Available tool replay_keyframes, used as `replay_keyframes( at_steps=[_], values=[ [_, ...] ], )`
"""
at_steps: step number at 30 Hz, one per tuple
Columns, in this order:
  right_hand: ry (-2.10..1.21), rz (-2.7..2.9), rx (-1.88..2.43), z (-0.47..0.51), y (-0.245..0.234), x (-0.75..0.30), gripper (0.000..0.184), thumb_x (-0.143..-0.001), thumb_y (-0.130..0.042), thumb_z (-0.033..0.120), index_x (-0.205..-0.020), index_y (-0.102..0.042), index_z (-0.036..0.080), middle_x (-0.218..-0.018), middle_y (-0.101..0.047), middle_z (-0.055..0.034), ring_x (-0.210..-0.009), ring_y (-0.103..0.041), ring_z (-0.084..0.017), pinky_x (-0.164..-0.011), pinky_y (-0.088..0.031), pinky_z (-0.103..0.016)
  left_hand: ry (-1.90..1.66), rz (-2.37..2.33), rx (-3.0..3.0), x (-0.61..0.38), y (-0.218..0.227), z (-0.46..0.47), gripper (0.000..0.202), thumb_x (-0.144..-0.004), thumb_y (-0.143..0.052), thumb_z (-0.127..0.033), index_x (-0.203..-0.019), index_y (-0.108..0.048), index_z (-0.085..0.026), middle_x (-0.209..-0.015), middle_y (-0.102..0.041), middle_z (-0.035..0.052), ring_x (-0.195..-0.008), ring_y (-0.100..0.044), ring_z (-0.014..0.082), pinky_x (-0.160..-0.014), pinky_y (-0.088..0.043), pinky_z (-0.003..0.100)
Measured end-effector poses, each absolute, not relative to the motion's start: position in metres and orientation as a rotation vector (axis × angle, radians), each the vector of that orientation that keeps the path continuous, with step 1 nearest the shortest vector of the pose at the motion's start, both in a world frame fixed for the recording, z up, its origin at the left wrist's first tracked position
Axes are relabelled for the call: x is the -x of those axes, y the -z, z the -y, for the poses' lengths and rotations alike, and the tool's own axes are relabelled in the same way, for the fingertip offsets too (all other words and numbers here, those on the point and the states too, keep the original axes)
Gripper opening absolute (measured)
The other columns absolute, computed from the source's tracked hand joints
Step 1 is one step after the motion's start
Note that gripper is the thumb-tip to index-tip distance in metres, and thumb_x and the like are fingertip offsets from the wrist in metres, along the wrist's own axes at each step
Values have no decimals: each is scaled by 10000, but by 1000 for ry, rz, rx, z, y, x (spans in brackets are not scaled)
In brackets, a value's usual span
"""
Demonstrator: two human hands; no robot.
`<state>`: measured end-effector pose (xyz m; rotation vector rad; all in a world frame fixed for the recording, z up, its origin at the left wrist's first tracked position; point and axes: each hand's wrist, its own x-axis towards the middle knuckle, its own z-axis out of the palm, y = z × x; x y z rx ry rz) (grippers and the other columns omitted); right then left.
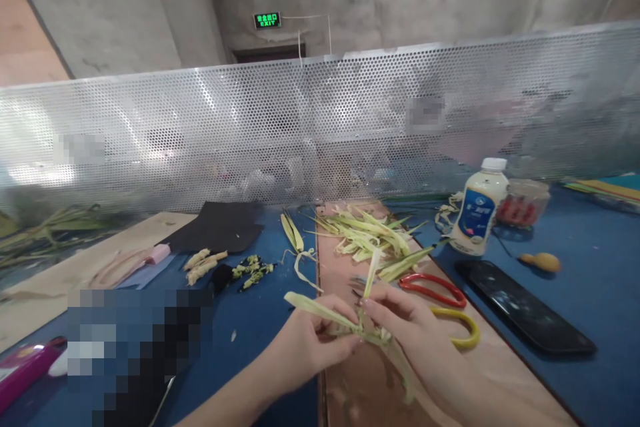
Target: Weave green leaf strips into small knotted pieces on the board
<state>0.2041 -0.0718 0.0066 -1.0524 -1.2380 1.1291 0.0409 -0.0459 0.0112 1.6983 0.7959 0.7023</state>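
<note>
My left hand (pixel 313 340) is closed, pinching pale green leaf strips (pixel 320 310) that look like corn husk. The fingers of my right hand (pixel 407 323) pinch the same strips close by, where they cross in a knot-like bunch. One strip end stands up between the hands, and others trail down below my right hand. Scissors with a red handle loop (pixel 435 288) and a yellow handle loop (pixel 467 330) lie beside my right hand, partly hidden by it. Beyond my hands, a pile of loose leaf strips (pixel 367 233) rests on a brown board (pixel 345 400).
A milk bottle (pixel 477 210), a clear tub with red contents (pixel 523 203), a black phone (pixel 525 307) and a small gourd (pixel 541 261) are on the right. Left are black paper (pixel 215 227), twisted husk pieces (pixel 205 267) and a magenta object (pixel 27 373). A perforated metal screen (pixel 250 127) stands behind.
</note>
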Motion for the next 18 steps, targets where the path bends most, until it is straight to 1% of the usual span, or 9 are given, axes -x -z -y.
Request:
replay_keyframes(
  at_steps=[4,6,8,11,13,16,18],
  values=[
    [-1034,1237,1102,73,-6,-202,216,-748,-577,368,-660,-545,173,-642,-503,12,-633,-464,-134,-578,-395,-235,-706,-786,-1697,-42,-12,46,179,-712,-594,-301,-784,-528,-151,-602,-379,-51,-536,-328,74,-515,-257,201],
    [-1045,1246,1088,74,-7,-202,220,-757,-568,371,-662,-528,177,-623,-491,20,-613,-463,-128,-570,-397,-229,-720,-767,-1674,-42,-13,46,178,-720,-592,-310,-777,-524,-156,-614,-390,-48,-541,-334,73,-514,-258,198],
    [-1064,1249,1070,76,-8,-201,235,-762,-564,370,-638,-499,181,-589,-472,37,-581,-451,-113,-557,-392,-213,-737,-760,-1646,-43,-14,48,170,-760,-550,-329,-773,-530,-160,-623,-404,-45,-538,-335,72,-520,-266,197],
    [-1144,1197,1048,77,-10,-199,242,-779,-545,377,-640,-474,192,-566,-447,57,-553,-446,-98,-533,-396,-192,-753,-773,-1559,-45,-14,51,209,-833,-438,-364,-846,-525,-174,-593,-400,-56,-482,-298,62,-502,-262,200],
    [-1232,1180,997,77,-10,-198,205,-795,-529,373,-691,-492,201,-586,-454,59,-557,-466,-97,-524,-410,-188,-763,-776,-1504,-46,-13,52,217,-847,-411,-373,-913,-493,-183,-557,-372,-72,-449,-267,59,-486,-258,201],
    [-1306,1282,944,77,-8,-198,139,-788,-551,335,-772,-523,200,-603,-498,58,-549,-497,-90,-525,-426,-188,-803,-770,-1485,-47,-10,52,225,-839,-435,-372,-960,-453,-183,-576,-388,-72,-465,-299,59,-496,-277,198],
    [-1323,1362,992,76,-5,-197,154,-777,-563,337,-794,-523,189,-582,-529,58,-492,-499,-79,-474,-418,-182,-818,-768,-1486,-48,-9,53,220,-837,-440,-370,-945,-440,-179,-611,-419,-62,-488,-340,61,-507,-294,197]
  ],
)
